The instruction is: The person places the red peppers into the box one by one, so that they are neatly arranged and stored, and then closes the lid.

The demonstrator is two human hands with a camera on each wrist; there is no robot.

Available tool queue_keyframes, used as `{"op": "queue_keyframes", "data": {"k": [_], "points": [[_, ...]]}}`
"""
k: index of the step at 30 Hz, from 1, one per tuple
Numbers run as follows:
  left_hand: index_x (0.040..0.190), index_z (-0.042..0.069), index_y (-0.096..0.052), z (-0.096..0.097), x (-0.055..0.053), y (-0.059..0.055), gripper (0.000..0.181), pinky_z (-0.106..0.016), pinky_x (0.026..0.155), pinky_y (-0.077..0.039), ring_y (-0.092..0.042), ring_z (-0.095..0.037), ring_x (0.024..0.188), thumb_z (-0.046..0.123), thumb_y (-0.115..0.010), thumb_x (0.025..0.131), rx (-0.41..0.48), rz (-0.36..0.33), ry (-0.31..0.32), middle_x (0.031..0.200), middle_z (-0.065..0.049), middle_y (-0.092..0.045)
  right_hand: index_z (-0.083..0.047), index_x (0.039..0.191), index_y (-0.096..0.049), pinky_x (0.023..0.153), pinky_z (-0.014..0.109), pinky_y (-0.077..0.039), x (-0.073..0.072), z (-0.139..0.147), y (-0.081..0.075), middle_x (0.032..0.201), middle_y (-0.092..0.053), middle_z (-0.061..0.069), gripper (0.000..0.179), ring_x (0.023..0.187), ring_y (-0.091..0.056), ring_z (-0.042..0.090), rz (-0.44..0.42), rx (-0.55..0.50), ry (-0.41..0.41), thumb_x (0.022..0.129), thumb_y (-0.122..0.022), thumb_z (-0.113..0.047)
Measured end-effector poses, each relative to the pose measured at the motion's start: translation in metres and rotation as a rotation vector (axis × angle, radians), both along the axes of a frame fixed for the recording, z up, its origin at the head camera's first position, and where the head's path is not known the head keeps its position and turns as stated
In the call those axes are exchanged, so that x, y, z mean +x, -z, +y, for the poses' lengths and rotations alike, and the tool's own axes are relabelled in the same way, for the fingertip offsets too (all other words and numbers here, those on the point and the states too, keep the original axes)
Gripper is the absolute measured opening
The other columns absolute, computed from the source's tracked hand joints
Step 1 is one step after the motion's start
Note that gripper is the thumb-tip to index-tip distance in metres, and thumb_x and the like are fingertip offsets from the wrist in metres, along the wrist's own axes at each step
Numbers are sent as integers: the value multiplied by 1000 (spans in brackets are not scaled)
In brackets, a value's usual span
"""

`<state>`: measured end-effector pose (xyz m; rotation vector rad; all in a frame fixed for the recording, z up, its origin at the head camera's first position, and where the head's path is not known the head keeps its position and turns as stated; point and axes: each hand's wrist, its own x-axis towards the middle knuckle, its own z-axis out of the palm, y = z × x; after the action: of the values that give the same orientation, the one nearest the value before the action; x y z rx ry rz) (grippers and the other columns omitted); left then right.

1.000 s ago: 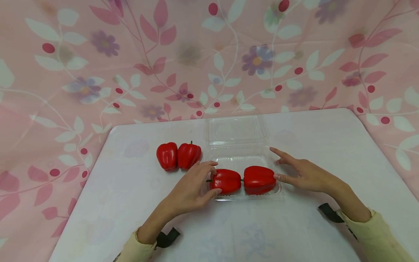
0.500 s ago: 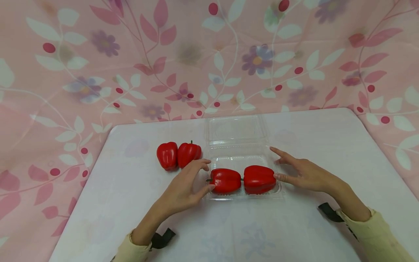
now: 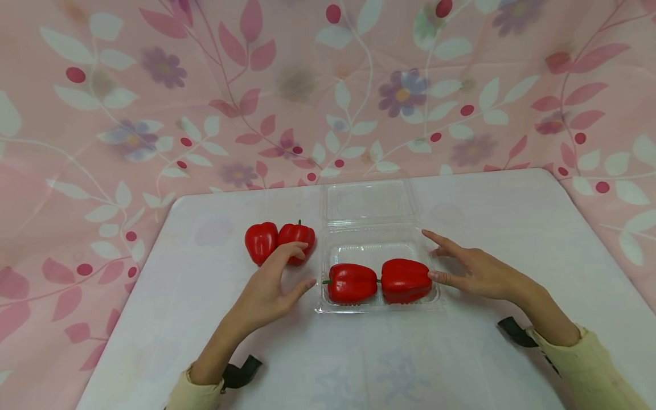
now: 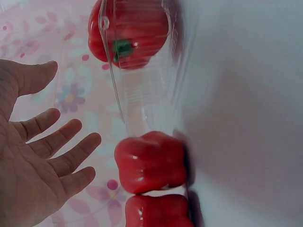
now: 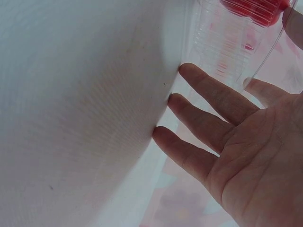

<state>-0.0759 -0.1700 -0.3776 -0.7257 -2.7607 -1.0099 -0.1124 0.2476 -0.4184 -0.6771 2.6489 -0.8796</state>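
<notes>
Two red bell peppers lie end to end along the near side of a clear plastic clamshell box (image 3: 379, 309): a left one (image 3: 352, 283) with its green stem pointing left, and a right one (image 3: 406, 281). My left hand (image 3: 269, 287) hovers left of the box, fingers spread and holding nothing. Beyond its fingertips, two more peppers stand side by side on the table, an outer one (image 3: 261, 243) and one nearer the box (image 3: 296, 239). At the box's right side my right hand (image 3: 479, 274) rests with spread fingers, several fingertips on the tabletop and the thumb by the right pepper.
The box's lid (image 3: 371, 203) lies folded back toward the far table edge. A white cloth covers the table (image 3: 400, 364). Behind it hangs a pink floral curtain (image 3: 307, 85).
My left hand has left the left pepper in the box and moved left, toward the two peppers outside. The right hand has stayed in place.
</notes>
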Motion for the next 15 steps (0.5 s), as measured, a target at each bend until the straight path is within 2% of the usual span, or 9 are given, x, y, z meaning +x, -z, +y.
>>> {"op": "queue_keyframes", "data": {"k": [6,15], "points": [[130,11,-50,-12,-3,-3,63,-48,90,-53,-51,-19,122,22,-84,78,7,-12,-39,129,-7,-55,-35,157,-17,91,74,-38,0,1,1,134,-59,11,87,124,-52,39,-6,-1,5,88,-67,-51],[126,5,-51,-30,-11,-5,58,-50,86,-54,-53,-27,121,17,-83,79,4,29,-61,129,-11,-55,-35,157,-18,89,73,-41,0,0,0,133,-59,12,87,123,-53,40,0,0,1,88,-67,-51]]}}
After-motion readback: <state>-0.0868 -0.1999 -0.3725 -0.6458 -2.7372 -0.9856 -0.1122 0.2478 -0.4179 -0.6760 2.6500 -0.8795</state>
